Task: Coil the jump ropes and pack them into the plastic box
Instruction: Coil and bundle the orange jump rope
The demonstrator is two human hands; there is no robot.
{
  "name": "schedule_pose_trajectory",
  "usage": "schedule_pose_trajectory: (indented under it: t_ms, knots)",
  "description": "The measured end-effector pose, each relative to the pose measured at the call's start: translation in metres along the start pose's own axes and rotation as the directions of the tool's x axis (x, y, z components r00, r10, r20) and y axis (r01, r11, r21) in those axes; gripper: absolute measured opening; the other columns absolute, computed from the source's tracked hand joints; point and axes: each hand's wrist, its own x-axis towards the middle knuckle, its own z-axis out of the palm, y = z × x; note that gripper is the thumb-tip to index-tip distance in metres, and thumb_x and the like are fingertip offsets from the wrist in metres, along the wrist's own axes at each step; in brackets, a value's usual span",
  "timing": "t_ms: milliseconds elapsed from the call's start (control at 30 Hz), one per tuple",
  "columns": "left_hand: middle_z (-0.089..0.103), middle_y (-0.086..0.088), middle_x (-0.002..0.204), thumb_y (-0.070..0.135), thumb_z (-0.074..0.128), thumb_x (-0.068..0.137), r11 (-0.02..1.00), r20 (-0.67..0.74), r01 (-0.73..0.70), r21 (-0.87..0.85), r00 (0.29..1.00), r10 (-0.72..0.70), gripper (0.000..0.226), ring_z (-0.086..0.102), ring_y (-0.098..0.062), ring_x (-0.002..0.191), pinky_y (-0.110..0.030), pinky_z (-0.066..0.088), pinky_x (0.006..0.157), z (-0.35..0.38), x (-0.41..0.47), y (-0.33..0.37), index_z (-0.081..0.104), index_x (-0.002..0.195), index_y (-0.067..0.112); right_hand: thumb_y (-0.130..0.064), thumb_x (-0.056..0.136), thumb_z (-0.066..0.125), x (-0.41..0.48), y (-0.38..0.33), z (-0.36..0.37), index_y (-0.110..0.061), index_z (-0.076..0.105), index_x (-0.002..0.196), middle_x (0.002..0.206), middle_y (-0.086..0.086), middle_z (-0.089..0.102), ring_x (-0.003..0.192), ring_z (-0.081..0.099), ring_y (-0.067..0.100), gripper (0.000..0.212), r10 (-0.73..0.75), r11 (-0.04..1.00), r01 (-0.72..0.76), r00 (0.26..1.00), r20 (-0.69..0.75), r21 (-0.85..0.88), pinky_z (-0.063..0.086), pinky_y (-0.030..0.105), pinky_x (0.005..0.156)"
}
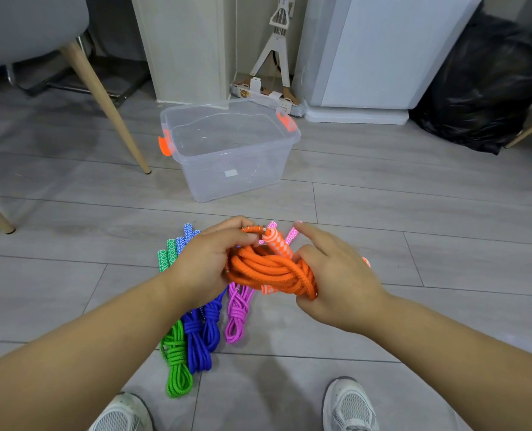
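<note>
Orange braided jump rope (270, 270), coiled, up off the grey plank floor (413, 213) between both hands: left hand (205, 262) clutching one end, right hand (336, 275) wrapped round the other, index finger out. Clear plastic box with orange latches (227, 178) stands open beyond; green rope (176, 362), blue rope (201, 337), pink rope (236, 315) lie underneath.

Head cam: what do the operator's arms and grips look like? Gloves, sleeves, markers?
Bare throughout: left grip and right grip are ungloved hands, no rings visible. The left forearm and right forearm are uncovered to the frame edge: no sleeves, watch, bands or markers in view. Light grey mesh sneakers below.
</note>
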Motion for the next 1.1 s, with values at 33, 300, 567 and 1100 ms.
schedule_pose_trajectory:
  t_ms: [33,300,567,1100]
  knots:
    - [0.052,-0.026,0.098,0.009,0.057,0.063,0.999,-0.003,0.008,-0.036,1.000,-0.008,0.011,0.049,-0.030,0.082,-0.028,0.043,0.063,0.002,-0.001,0.000,0.062,0.057,0.017,-0.030,0.055,0.059,0.000,-0.001,0.000,-0.013,0.063,0.093,0.120,0.014,0.062,0.102,0.063,0.035,0.042,0.002,0.999,-0.003,1.000,0.019,0.037,0.053,0.040,0.081]
    - [0.057,-0.009,0.070,0.011,0.052,0.067,0.991,-0.046,0.020,-0.129,0.999,-0.026,0.010,0.050,-0.019,0.061,-0.023,0.038,0.055,0.004,0.001,-0.008,0.060,0.061,0.014,-0.017,0.068,0.063,-0.002,-0.004,-0.003,-0.040,0.020,0.098,0.081,-0.014,0.055,0.067,0.050,0.023,0.058,0.117,0.943,-0.146,0.987,0.113,0.300,0.033,0.026,0.053]
    - [0.068,-0.014,0.084,0.031,0.057,0.073,0.969,-0.046,0.075,-0.237,0.995,-0.088,0.029,0.069,-0.024,0.075,-0.039,0.057,0.070,0.006,0.004,-0.015,0.067,0.085,0.007,-0.025,0.067,0.061,0.006,-0.003,0.001,-0.032,0.032,0.126,0.100,0.000,0.065,0.088,0.059,0.029,0.066,0.128,0.957,-0.176,0.970,0.207,0.233,0.044,0.030,0.065]
    - [0.069,-0.018,0.099,0.017,0.073,0.078,0.989,-0.262,0.089,0.115,0.963,-0.056,0.036,0.070,-0.037,0.083,-0.066,0.052,0.067,-0.004,0.024,-0.016,0.055,0.108,0.010,-0.021,0.059,0.065,0.032,-0.004,0.031,-0.033,0.033,0.130,0.108,-0.008,0.055,0.086,0.057,0.008,0.079,0.140,0.779,-0.261,0.959,0.248,0.570,0.047,0.020,0.067]
